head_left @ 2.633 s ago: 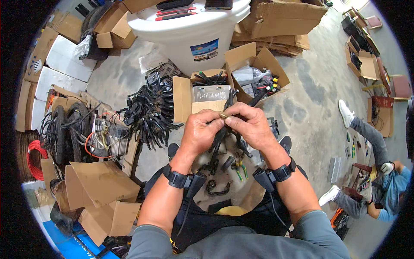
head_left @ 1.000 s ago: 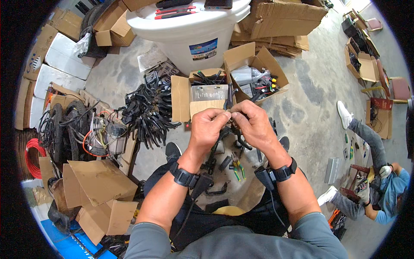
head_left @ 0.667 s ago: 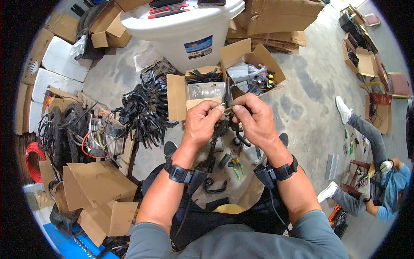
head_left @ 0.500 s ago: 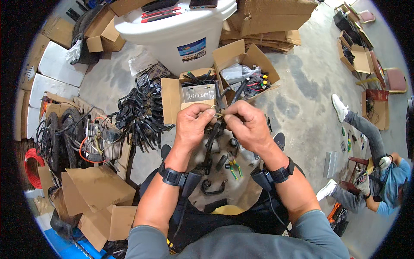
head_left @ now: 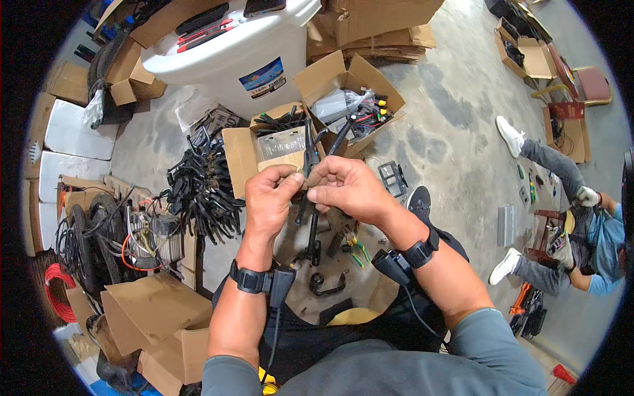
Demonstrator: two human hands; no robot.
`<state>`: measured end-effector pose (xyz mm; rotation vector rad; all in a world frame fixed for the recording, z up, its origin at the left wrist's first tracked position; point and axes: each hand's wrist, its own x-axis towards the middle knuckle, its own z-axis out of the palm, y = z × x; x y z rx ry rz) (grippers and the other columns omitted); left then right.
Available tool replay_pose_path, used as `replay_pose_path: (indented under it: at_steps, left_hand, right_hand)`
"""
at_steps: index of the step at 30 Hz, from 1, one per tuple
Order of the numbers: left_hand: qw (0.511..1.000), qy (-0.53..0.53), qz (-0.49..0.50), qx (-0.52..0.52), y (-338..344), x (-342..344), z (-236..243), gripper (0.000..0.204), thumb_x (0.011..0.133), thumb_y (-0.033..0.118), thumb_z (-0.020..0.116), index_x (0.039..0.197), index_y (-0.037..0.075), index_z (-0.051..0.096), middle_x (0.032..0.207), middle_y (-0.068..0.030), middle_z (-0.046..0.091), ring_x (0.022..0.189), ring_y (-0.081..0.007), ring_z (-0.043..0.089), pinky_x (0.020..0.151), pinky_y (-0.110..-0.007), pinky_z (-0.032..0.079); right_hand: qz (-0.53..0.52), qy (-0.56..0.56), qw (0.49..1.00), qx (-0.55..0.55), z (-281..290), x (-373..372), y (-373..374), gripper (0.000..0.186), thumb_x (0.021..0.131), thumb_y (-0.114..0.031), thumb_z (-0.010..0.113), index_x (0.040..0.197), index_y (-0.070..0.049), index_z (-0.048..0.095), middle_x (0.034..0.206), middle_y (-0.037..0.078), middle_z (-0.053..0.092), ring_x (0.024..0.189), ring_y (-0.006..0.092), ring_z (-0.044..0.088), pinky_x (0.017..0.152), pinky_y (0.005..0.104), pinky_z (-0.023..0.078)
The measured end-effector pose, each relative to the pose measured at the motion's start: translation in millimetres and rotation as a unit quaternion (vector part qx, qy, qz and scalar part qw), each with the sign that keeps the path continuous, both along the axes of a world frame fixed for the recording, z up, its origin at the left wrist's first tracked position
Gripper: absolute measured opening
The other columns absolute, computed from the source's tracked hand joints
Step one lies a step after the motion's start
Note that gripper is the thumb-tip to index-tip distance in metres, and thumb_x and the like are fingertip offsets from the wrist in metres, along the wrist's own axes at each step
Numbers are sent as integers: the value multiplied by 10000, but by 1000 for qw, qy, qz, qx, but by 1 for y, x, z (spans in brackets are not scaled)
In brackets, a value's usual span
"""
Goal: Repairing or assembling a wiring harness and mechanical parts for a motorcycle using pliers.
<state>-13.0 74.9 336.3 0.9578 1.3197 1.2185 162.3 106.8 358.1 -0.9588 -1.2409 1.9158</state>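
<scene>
While your left hand is clamping thumb and forefinger on a small yellowish piece, your right hand is sitting beside it toward four o'clock, its grip unclear. Bracing both hands' heels should be steadying such fine work.

Yellowish piece, black bar, green-and-yellow plier handles, white tub, blue-topped label, grey sleeves.

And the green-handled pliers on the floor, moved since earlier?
No, not either way: the pliers still lie beyond and right of the curved black part.
</scene>
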Motion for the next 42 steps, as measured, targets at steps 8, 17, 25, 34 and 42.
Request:
replay_pose_path:
  at_steps: [8,17,25,34,42]
  left_hand:
    - [999,-24,-28,7,-6,-3,11,106,872,26,664,945,-51,673,841,-50,674,743,-100,603,689,-240,494]
    - [997,54,-51,17,-5,-5,12,110,859,34,670,937,-43,683,820,-34,670,745,-86,584,677,-244,491]
    - [995,72,-67,-11,-5,-8,4,120,855,36,686,949,-37,680,830,-31,674,722,-84,600,663,-223,486]
    - [997,13,-69,16,3,-9,6,111,842,31,688,932,-26,657,772,6,625,680,-45,533,614,-204,441]
    - [997,-65,-42,-9,4,-8,5,111,840,34,690,928,-25,656,790,-13,647,689,-64,570,637,-213,467]
  right_hand:
    - [65,-248,945,202,-4,1,7,249,775,-175,741,911,-9,615,698,129,618,645,249,620,611,361,488]
    - [65,-255,952,158,8,2,9,235,785,-217,742,875,-18,655,685,117,623,648,217,618,615,352,489]
    - [130,-209,968,59,6,7,16,155,909,-172,650,888,-19,656,703,-10,589,592,61,550,515,239,437]
    - [58,-35,993,-96,1,7,13,124,904,-140,635,906,-16,636,695,-12,559,546,72,488,503,218,401]
    - [86,-36,994,-52,3,12,9,149,900,-190,624,901,-42,646,737,-7,599,585,82,537,532,231,440]
